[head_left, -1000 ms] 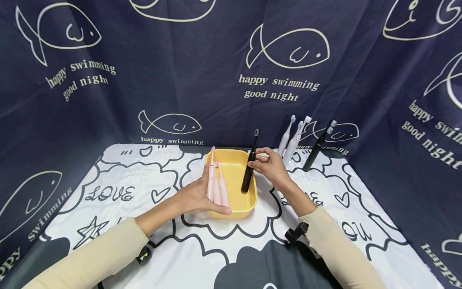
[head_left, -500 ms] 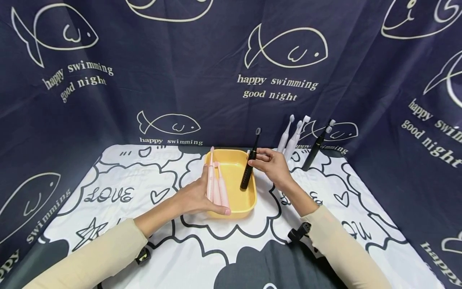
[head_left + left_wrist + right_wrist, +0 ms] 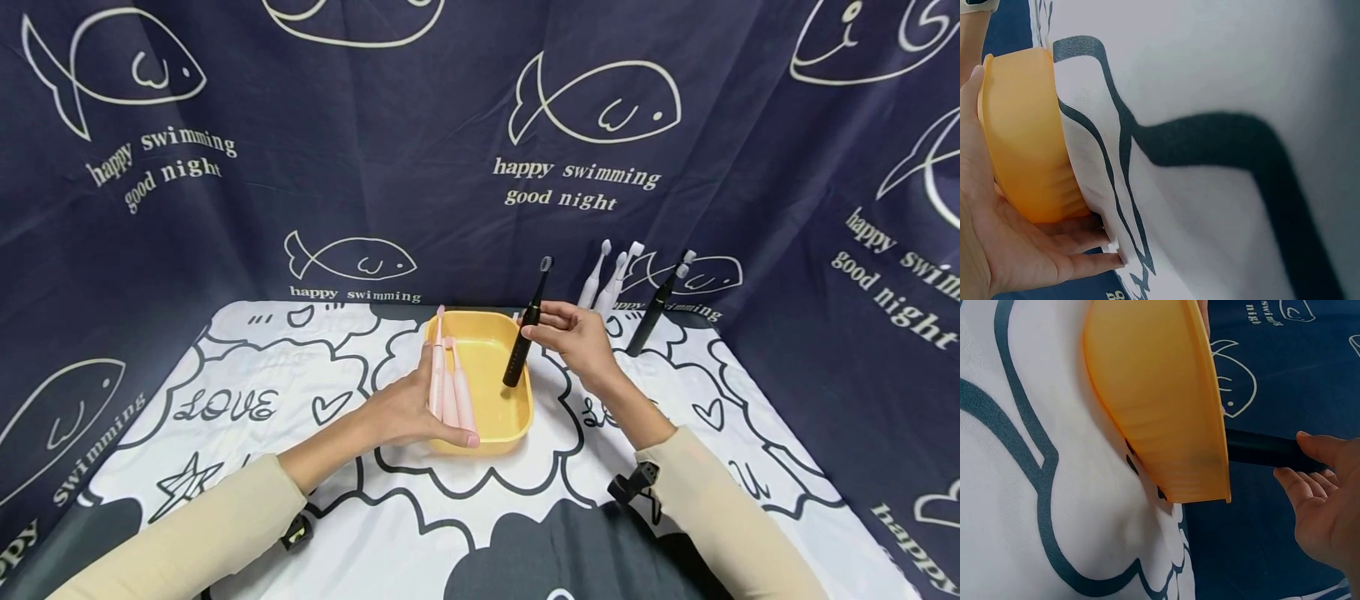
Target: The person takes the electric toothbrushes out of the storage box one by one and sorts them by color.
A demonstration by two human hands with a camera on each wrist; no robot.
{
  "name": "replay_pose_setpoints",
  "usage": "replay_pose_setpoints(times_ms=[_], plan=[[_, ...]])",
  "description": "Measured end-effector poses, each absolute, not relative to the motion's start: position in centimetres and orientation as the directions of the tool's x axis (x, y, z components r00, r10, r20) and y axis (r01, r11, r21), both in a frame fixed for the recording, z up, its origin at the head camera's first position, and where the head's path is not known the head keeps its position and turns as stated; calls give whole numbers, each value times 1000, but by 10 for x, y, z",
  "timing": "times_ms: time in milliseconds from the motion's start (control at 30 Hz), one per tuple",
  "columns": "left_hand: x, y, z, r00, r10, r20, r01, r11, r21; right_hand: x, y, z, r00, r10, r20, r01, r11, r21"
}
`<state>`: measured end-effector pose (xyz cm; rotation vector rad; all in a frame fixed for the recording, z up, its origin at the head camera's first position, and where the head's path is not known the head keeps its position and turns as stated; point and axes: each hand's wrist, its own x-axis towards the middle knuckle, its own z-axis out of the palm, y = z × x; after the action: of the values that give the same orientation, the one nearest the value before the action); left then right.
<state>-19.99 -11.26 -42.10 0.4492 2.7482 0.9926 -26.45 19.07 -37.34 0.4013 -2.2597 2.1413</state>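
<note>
A yellow plastic bin (image 3: 487,437) stands on the patterned cloth, and my left hand (image 3: 405,408) holds it round its left side, thumb at the near corner. In the left wrist view, the fingers (image 3: 1088,265) reach round the bin's wall. Three pink electric toothbrushes (image 3: 450,392) lean together inside it along the left. My right hand (image 3: 577,337) pinches a black electric toothbrush (image 3: 519,358) between thumb and fingers, brush head up and tilted right. Its lower end overlaps the bin's right part in the head view; the right wrist view shows the handle (image 3: 1260,449) at the rim.
Several white electric toothbrushes (image 3: 591,287) stand upright behind my right hand. Black electric toothbrushes (image 3: 654,312) stand further right. A dark blue fabric backdrop (image 3: 450,125) with fish drawings rises behind the white printed cloth (image 3: 262,400).
My right hand has lifted the black toothbrush a little and moved it slightly right. The left hand, bin and pink toothbrushes have stayed put.
</note>
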Motion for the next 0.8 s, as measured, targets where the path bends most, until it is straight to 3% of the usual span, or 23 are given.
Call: replay_pose_setpoints(times_ms=[800], plan=[[-200, -112, -420, -935, 353, -42, 238, 708, 665, -250, 208, -348, -950, -183, 252, -268, 64, -961]])
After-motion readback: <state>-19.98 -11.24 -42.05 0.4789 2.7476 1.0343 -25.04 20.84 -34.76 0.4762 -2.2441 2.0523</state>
